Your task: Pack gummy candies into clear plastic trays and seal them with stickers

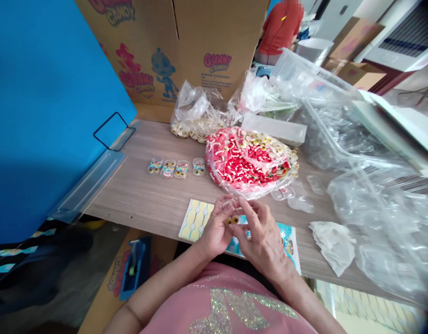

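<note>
Between my left hand (216, 230) and my right hand (259, 232) is a small clear plastic candy pack (232, 209), with two yellow eyeball gummies (232, 220) showing in its lower part. Fingers of both hands pinch it. Under them lies a label sheet, its peeled yellowish part (196, 220) on the left and blue printed labels (288, 241) on the right. Just beyond my hands sits an open plastic bag of red and white gummies (243, 160), with yellowish eyeball gummies at its far edge. Several labelled candy packs (169, 168) stand in a row to the left.
Loose clear plastic shells (300, 204) and white crumpled paper (334, 246) lie at right, near a big clear bag (384, 222). Behind are a bag of gummies (200, 113), a clear bin (339, 120) and a carton (186, 55). A blue tape dispenser (135, 266) is below the table edge.
</note>
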Motion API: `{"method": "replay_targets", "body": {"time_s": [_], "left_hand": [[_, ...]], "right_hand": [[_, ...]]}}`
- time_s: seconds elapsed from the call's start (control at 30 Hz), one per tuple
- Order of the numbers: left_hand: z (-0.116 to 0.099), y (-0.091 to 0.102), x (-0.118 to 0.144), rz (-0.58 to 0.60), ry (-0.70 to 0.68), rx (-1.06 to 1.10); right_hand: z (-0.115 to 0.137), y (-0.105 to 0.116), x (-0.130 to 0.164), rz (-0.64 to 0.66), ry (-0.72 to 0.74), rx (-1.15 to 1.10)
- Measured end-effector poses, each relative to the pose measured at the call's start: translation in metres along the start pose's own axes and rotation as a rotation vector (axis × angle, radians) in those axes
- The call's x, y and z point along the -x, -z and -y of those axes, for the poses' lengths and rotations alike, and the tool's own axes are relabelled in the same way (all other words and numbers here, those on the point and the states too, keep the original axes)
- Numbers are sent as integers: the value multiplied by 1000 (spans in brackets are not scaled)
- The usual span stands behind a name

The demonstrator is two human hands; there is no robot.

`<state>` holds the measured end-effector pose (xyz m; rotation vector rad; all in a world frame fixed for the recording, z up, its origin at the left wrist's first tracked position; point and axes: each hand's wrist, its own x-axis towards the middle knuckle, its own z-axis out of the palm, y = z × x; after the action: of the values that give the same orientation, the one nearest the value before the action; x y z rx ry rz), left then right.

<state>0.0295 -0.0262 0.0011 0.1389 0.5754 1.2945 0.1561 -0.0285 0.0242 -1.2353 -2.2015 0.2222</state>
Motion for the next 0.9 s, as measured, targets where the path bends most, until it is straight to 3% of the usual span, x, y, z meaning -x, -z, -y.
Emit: {"method": "replay_targets", "body": {"time_s": [0.17,0.33,0.53,0.77,0.9], "left_hand": [[2,-2,4,-54,-27,-28],[6,-4,9,27,-53,-42],[9,-1,9,24,-83,-62],[10,-6,10,44,-45,-87],[5,2,4,55,36,-93]], "right_hand": [[4,10,-3,147,64,-62],[0,2,2,83,-46,-94],[2,3,3,91,-19,48],[2,-4,6,61,-90,-36],[-5,-4,6,69,-79,-148]]}}
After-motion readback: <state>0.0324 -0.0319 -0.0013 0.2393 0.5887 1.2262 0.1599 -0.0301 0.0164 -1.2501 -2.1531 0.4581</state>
